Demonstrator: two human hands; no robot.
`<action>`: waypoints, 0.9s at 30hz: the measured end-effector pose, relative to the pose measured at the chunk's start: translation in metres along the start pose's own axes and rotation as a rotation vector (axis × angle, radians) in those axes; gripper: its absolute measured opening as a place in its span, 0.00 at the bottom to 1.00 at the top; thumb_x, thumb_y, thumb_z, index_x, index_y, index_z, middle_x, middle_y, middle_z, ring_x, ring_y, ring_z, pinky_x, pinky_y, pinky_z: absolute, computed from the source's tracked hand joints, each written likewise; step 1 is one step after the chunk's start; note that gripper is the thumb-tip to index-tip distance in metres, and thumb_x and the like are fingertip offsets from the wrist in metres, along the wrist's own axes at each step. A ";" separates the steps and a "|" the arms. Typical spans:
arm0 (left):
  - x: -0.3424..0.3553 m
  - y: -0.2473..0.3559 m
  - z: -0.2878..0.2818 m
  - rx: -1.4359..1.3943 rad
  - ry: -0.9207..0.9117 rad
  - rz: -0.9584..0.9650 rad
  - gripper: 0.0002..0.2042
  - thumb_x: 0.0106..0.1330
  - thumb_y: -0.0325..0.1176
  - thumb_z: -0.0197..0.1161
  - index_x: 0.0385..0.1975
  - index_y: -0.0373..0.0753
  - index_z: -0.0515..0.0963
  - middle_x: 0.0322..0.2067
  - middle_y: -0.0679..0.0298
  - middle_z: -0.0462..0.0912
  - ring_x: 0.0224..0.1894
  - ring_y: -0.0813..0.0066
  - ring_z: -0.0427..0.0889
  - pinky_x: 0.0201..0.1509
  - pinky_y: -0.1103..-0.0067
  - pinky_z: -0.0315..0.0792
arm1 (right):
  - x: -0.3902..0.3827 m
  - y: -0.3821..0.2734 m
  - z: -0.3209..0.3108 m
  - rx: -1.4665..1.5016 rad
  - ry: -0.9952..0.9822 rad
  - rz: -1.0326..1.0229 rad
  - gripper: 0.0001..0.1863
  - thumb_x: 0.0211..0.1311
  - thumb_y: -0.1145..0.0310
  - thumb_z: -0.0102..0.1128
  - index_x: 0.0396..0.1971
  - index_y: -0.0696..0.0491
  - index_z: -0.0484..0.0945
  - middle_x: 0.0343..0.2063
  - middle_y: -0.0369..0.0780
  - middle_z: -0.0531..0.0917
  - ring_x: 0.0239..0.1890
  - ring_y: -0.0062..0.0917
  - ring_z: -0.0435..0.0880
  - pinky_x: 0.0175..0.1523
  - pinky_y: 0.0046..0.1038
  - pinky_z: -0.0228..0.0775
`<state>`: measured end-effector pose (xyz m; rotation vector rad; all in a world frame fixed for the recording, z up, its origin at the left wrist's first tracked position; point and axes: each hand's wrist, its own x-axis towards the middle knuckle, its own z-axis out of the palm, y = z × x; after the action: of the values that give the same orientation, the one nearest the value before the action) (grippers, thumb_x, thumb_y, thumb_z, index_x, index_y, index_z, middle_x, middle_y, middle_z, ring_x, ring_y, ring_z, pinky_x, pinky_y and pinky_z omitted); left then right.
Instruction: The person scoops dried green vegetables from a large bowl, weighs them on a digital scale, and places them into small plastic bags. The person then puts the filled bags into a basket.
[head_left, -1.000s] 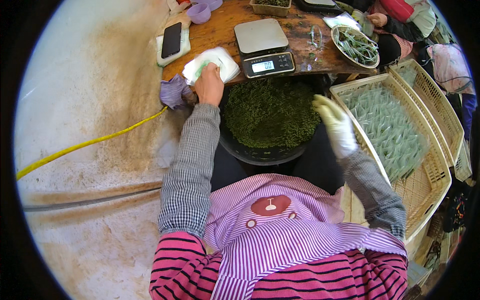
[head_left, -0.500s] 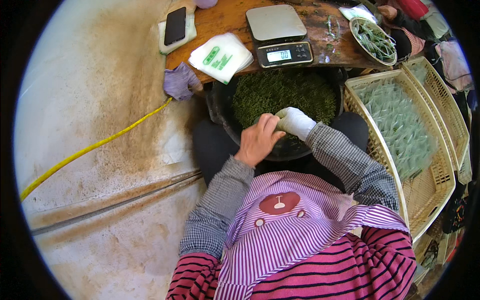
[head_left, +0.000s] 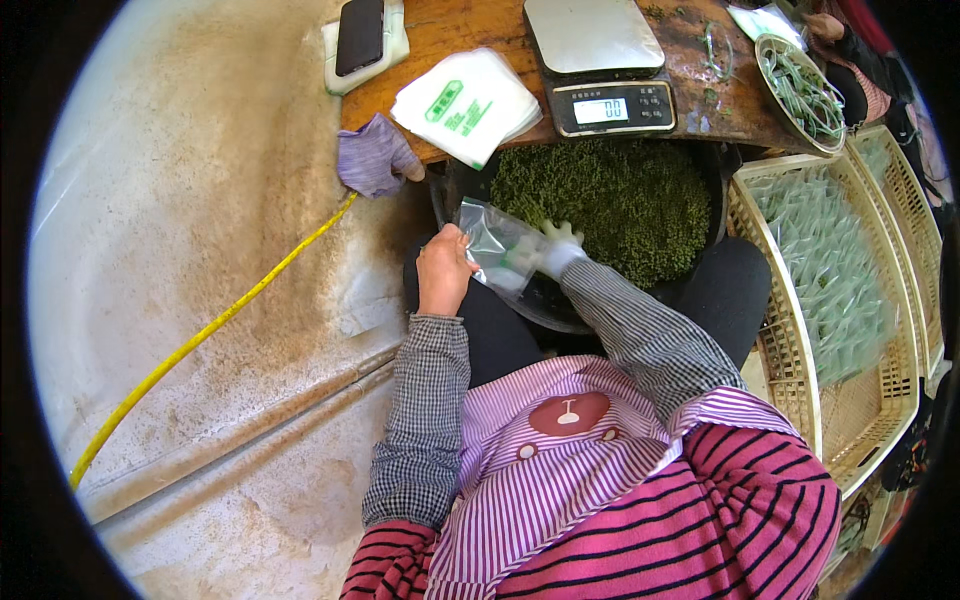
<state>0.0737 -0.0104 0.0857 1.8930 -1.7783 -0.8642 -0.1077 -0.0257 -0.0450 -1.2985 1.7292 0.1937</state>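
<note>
My left hand grips a clear plastic bag over the near left of a black tub filled with small green plant pieces. My white-gloved right hand is slightly blurred at the bag's right side, over the greens, fingers apart and partly behind the plastic. Above the tub, a stack of white bags with green print lies on the wooden table, left of a digital scale.
A phone, purple cloth and yellow hose are left. Right are an oval dish of stringy greens, crates of filled bags, and a co-worker's hand at the top.
My left hand has left the bag stack and now holds a single bag lower down, over the tub. My right hand has moved leftward to that bag. The view has shifted.
</note>
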 end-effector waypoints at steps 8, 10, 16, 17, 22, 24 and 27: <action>0.015 0.002 0.061 0.323 0.299 0.352 0.04 0.59 0.32 0.61 0.29 0.40 0.79 0.31 0.58 0.81 0.30 0.59 0.81 0.33 0.69 0.75 | -0.030 0.043 -0.019 0.656 -0.179 0.014 0.41 0.47 0.73 0.64 0.64 0.61 0.57 0.58 0.48 0.71 0.61 0.33 0.69 0.60 0.36 0.65; 0.016 -0.004 0.081 0.340 0.275 0.419 0.02 0.57 0.29 0.62 0.27 0.39 0.80 0.45 0.56 0.81 0.27 0.62 0.82 0.31 0.70 0.77 | -0.031 0.051 -0.025 1.022 -0.040 0.148 0.38 0.46 0.75 0.62 0.62 0.59 0.61 0.53 0.46 0.76 0.55 0.31 0.73 0.57 0.35 0.67; 0.009 0.000 0.102 0.453 0.058 0.518 0.04 0.54 0.23 0.59 0.28 0.36 0.80 0.48 0.54 0.79 0.16 0.68 0.76 0.18 0.75 0.72 | -0.097 0.026 -0.096 1.247 -0.107 -0.354 0.37 0.51 0.68 0.66 0.61 0.59 0.60 0.53 0.43 0.73 0.57 0.31 0.69 0.66 0.32 0.52; 0.006 0.003 0.101 0.460 0.068 0.550 0.05 0.54 0.22 0.58 0.28 0.36 0.79 0.45 0.55 0.81 0.14 0.69 0.73 0.17 0.76 0.70 | -0.105 0.017 -0.102 1.221 -0.140 -0.384 0.42 0.54 0.63 0.66 0.65 0.60 0.53 0.57 0.45 0.70 0.60 0.32 0.67 0.67 0.31 0.51; 0.008 -0.032 0.128 0.552 -0.074 0.536 0.04 0.51 0.26 0.58 0.18 0.37 0.79 0.12 0.58 0.71 0.18 0.65 0.74 0.21 0.71 0.70 | -0.080 0.012 -0.094 0.876 0.016 -0.450 0.40 0.58 0.56 0.64 0.65 0.58 0.56 0.61 0.45 0.67 0.63 0.29 0.64 0.66 0.28 0.53; 0.004 -0.011 0.116 0.442 0.026 0.640 0.03 0.49 0.26 0.58 0.17 0.37 0.78 0.13 0.55 0.73 0.19 0.63 0.76 0.23 0.69 0.72 | -0.061 0.020 -0.076 0.874 0.193 -0.478 0.35 0.58 0.59 0.64 0.62 0.58 0.63 0.57 0.46 0.72 0.58 0.30 0.70 0.63 0.27 0.60; -0.005 -0.014 0.110 0.364 -0.011 0.613 0.02 0.46 0.23 0.58 0.16 0.37 0.75 0.19 0.50 0.76 0.21 0.60 0.79 0.25 0.68 0.75 | -0.058 0.015 -0.069 0.747 0.105 -0.458 0.30 0.57 0.63 0.64 0.58 0.58 0.69 0.53 0.46 0.76 0.52 0.29 0.76 0.56 0.27 0.67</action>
<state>0.0096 0.0094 -0.0031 1.3686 -2.4493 -0.3433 -0.1592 -0.0223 0.0307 -1.0924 1.3290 -0.7287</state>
